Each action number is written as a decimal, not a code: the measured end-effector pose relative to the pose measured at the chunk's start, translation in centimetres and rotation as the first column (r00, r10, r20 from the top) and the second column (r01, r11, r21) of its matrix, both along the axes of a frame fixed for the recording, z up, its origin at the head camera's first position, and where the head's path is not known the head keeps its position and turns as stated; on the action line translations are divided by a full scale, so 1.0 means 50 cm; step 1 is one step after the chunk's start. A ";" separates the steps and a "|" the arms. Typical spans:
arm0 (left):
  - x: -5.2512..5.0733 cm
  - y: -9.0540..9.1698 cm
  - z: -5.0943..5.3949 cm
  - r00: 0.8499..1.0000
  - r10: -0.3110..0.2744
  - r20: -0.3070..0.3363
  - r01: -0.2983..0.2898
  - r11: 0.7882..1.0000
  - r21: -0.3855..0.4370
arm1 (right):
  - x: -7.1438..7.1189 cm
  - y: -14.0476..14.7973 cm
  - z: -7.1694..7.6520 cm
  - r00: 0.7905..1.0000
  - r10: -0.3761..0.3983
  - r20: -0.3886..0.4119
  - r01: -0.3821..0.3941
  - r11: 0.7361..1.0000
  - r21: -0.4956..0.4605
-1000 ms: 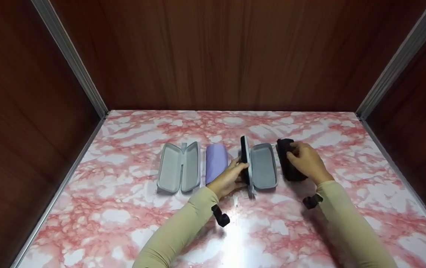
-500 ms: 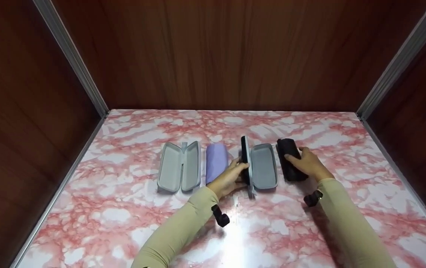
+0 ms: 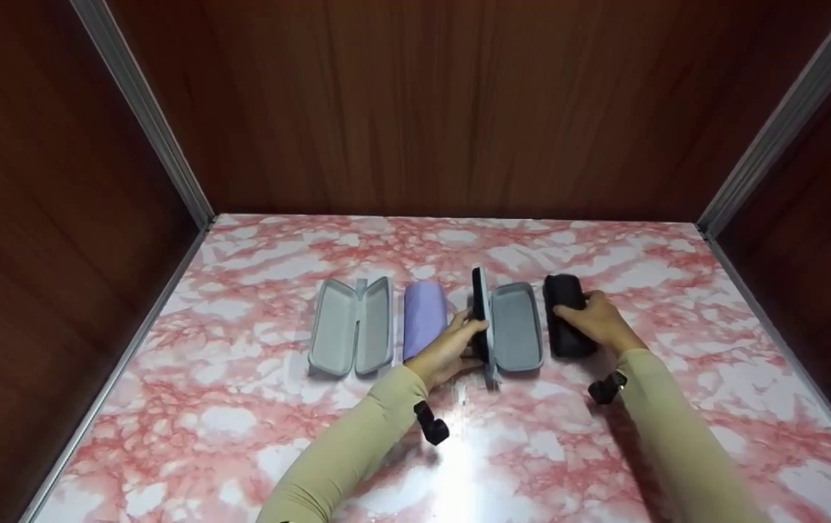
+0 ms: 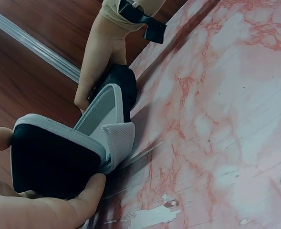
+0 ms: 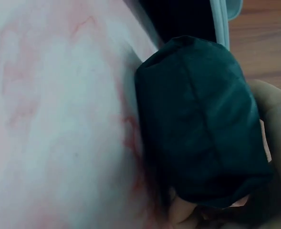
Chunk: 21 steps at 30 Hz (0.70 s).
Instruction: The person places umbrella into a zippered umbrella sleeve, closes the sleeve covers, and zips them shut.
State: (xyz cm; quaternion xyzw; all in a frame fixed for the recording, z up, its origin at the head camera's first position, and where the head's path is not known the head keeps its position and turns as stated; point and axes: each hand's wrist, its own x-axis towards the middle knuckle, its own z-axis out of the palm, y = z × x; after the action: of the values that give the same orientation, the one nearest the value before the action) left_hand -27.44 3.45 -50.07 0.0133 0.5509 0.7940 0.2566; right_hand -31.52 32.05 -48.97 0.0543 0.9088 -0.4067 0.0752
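Observation:
An opened case with a black outside and grey lining [image 3: 516, 327] lies right of centre, its lid [image 4: 54, 160] standing upright. My left hand [image 3: 447, 351] grips that lid, thumb on one edge and fingers on the other in the left wrist view. To its right is a black, soft-looking rolled case [image 3: 568, 338], also large in the right wrist view [image 5: 202, 119]. My right hand [image 3: 599, 321] holds this black case from its right side, the thumb over its top; some fingers are hidden behind it.
A purple case [image 3: 423, 316] lies just left of my left hand. Farther left, a light grey case [image 3: 334, 330] lies spread open. The marbled pink and white table [image 3: 226, 421] is bounded by dark wood panels [image 3: 415, 109] at the back and sides.
My right hand's fingers have moved from the top of the black case to its right side, and the case has turned slightly. My left hand keeps its hold on the lid.

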 end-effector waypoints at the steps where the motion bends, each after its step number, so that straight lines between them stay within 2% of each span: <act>1: 0.000 0.000 0.000 1.000 0.000 0.002 0.000 1.000 0.001 | 0.000 -0.001 -0.001 1.000 -0.003 -0.008 0.003 1.000 0.001; 13: -0.001 -0.002 -0.001 1.000 -0.009 0.001 0.009 1.000 -0.002 | 0.005 0.002 -0.009 0.997 -0.028 -0.068 0.030 0.999 0.028; 21: -0.002 -0.002 0.000 1.000 -0.011 -0.010 0.011 1.000 -0.029 | 0.016 0.003 0.008 0.999 -0.008 -0.054 0.009 1.000 0.003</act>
State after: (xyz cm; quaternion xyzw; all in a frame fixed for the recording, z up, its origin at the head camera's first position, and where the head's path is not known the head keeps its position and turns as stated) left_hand -27.54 3.33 -50.07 0.0166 0.5635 0.7845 0.2583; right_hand -30.72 32.19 -48.60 0.0472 0.9109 -0.4069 0.0489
